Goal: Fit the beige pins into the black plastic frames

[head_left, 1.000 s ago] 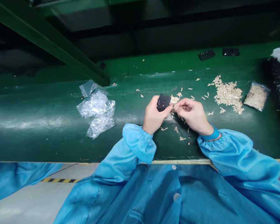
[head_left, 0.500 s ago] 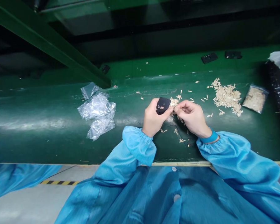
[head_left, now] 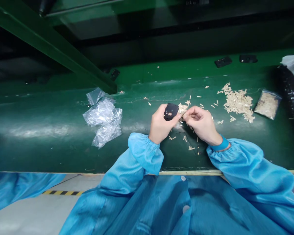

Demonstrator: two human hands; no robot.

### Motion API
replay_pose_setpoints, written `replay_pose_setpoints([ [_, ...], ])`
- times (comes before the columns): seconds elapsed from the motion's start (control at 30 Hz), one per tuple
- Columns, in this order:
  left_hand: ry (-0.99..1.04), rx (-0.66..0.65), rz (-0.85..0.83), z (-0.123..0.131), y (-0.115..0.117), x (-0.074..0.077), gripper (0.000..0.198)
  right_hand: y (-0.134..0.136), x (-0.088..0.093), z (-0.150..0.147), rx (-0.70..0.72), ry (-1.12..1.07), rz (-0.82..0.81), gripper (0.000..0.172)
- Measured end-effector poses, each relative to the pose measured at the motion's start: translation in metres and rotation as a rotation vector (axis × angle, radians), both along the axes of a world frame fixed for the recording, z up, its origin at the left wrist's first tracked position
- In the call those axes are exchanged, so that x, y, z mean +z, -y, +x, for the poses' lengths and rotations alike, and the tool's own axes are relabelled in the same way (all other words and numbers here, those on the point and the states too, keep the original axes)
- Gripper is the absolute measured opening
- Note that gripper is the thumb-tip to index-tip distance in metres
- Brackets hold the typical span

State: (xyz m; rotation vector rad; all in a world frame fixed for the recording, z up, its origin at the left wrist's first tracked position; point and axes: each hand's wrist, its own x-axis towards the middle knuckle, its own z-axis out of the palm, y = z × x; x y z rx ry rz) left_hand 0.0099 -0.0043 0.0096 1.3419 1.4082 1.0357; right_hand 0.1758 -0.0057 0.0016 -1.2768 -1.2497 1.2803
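Observation:
My left hand (head_left: 160,125) is closed around a small flat black plastic part (head_left: 171,111) with cut-outs in it. The fingers of my right hand (head_left: 200,122) are pinched together close to my left thumb tip, at the part's right side. Whatever lies in that pinch is too small to make out. Just beyond my fingertips a little heap of pale beige strips (head_left: 183,107) rests on the green table. More loose strips lie scattered below and to the right of the hands.
Crumpled clear plastic bags (head_left: 104,114) lie at the left. On the right sit a larger pile of beige strips (head_left: 238,102) and a filled zip bag (head_left: 268,103). Black parts (head_left: 223,62) lie along the back. A green post (head_left: 88,68) stands at back left.
Both hands stay almost where they were, with the black part still in the left. The view has shifted slightly; no other clear movement shows.

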Motion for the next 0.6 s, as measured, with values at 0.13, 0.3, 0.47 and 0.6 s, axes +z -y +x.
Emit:
replay_pose_setpoints([
  [0.13,0.064,-0.037,-0.021,-0.001,-0.002,0.003,0.025,-0.001,0.0,0.002,0.026,-0.012,-0.025,0.008],
  [0.3,-0.02,-0.05,0.006,-0.005,-0.001,0.001,0.027,-0.001,0.002,0.002,0.045,-0.027,-0.056,0.008],
  [0.47,-0.173,-0.038,0.12,-0.007,0.0,-0.002,0.029,-0.001,0.001,0.003,0.058,-0.046,-0.071,0.008],
  [0.6,-0.162,0.032,0.146,-0.012,-0.005,-0.004,0.024,-0.003,0.0,0.006,0.037,-0.072,-0.085,0.006],
])
